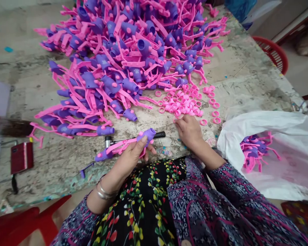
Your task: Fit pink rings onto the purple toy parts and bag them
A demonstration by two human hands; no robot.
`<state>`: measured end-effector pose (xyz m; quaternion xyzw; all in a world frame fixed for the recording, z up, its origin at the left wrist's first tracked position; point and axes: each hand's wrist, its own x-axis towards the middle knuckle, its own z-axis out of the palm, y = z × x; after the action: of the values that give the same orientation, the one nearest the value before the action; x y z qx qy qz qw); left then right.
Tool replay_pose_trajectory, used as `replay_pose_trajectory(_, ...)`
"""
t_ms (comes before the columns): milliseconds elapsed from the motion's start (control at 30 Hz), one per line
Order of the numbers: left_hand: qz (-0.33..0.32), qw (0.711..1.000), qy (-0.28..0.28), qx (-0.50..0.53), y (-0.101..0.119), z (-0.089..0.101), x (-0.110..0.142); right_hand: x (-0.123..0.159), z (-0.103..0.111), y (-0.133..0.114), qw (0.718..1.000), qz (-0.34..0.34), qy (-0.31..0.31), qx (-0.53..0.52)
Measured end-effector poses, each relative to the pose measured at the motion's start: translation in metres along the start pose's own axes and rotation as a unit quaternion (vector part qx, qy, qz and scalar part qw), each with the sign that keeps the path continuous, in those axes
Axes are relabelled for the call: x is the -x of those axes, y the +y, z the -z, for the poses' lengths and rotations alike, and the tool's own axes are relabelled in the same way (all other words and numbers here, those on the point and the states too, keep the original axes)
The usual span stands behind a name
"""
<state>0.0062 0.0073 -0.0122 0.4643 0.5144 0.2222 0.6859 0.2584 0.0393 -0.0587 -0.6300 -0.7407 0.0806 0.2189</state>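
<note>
My left hand (133, 152) is closed around a purple-and-pink plastic toy part (149, 134), its round purple open end tilted up and to the right. Under and behind that hand lies a hammer (159, 135) with a black handle, and another purple-and-pink part (104, 154) rests by its metal head. At the near edge of a heap of small pink rings (183, 102), my right hand (189, 131) has its fingertips pinched on a pink ring (176, 120), which is mostly hidden by the fingers.
A large pile of purple-and-pink toy parts (123, 68) covers the table's far side. To the right, an open white plastic bag (231, 130) contains several such parts. At the left lies a dark red box-shaped device (22, 158). A red basket (272, 51) stands beyond the table edge.
</note>
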Motion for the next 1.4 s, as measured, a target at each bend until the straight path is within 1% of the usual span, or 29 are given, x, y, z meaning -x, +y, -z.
replay_pose_trajectory(67, -0.016, 0.999, 0.007, 0.027, 0.002, -0.002, 0.000, 0.003, 0.002, -0.012, 0.995, 0.016, 0.020, -0.095)
replay_pose_trajectory(100, -0.025, 0.999, 0.015, 0.039, 0.004, -0.003, -0.001, 0.005, 0.003, -0.019, 0.986, 0.020, 0.019, -0.165)
replay_pose_trajectory(133, -0.034, 0.998, 0.025, 0.051, 0.006, -0.004, -0.001, 0.007, 0.005, -0.027, 0.969, 0.020, 0.007, -0.247)
replay_pose_trajectory(200, -0.045, 0.994, 0.051, 0.083, 0.009, -0.007, -0.002, 0.011, 0.010, -0.043, 0.912, 0.001, -0.038, -0.407)
replay_pose_trajectory(233, -0.048, 0.991, 0.061, 0.105, 0.011, -0.007, -0.003, 0.013, 0.012, -0.050, 0.886, -0.014, -0.063, -0.459)
replay_pose_trajectory(267, -0.050, 0.988, 0.069, 0.128, 0.012, -0.008, -0.003, 0.015, 0.014, -0.057, 0.868, -0.025, -0.078, -0.490)
replay_pose_trajectory(300, -0.050, 0.985, 0.071, 0.152, 0.014, -0.008, -0.003, 0.017, 0.016, -0.063, 0.859, -0.029, -0.082, -0.504)
replay_pose_trajectory(333, -0.049, 0.981, 0.070, 0.173, 0.014, -0.009, -0.002, 0.019, 0.018, -0.067, 0.860, -0.024, -0.078, -0.504)
replay_pose_trajectory(400, -0.041, 0.977, 0.059, 0.202, 0.015, -0.008, 0.000, 0.022, 0.020, -0.074, 0.873, 0.006, -0.059, -0.484)
replay_pose_trajectory(500, -0.025, 0.971, 0.035, 0.235, 0.014, -0.008, 0.004, 0.024, 0.023, -0.080, 0.884, 0.047, -0.043, -0.463)
replay_pose_trajectory(700, 0.001, 0.953, -0.026, 0.302, 0.010, -0.005, 0.008, 0.027, 0.025, -0.082, 0.881, 0.064, -0.037, -0.467)
replay_pose_trajectory(867, 0.015, 0.936, -0.060, 0.347, 0.012, -0.006, 0.008, 0.027, 0.027, -0.084, 0.889, 0.072, -0.051, -0.449)
replay_pose_trajectory(933, 0.015, 0.934, -0.066, 0.352, 0.013, -0.007, 0.009, 0.026, 0.028, -0.085, 0.883, 0.086, -0.058, -0.458)
replay_pose_trajectory(1000, 0.006, 0.936, -0.062, 0.346, 0.014, -0.008, 0.010, 0.026, 0.029, -0.085, 0.881, 0.093, -0.058, -0.460)
replay_pose_trajectory(1133, -0.045, 0.952, -0.009, 0.302, 0.015, -0.008, 0.014, 0.025, 0.032, -0.084, 0.903, 0.105, -0.045, -0.415)
replay_pose_trajectory(1200, -0.059, 0.959, 0.012, 0.277, 0.016, -0.009, 0.016, 0.025, 0.032, -0.084, 0.907, 0.111, -0.047, -0.403)
replay_pose_trajectory(1267, -0.064, 0.963, 0.020, 0.263, 0.018, -0.009, 0.017, 0.025, 0.032, -0.084, 0.904, 0.107, -0.056, -0.411)
replay_pose_trajectory(1400, -0.068, 0.963, 0.016, 0.262, 0.019, -0.008, 0.019, 0.026, 0.029, -0.085, 0.896, 0.095, -0.060, -0.429)
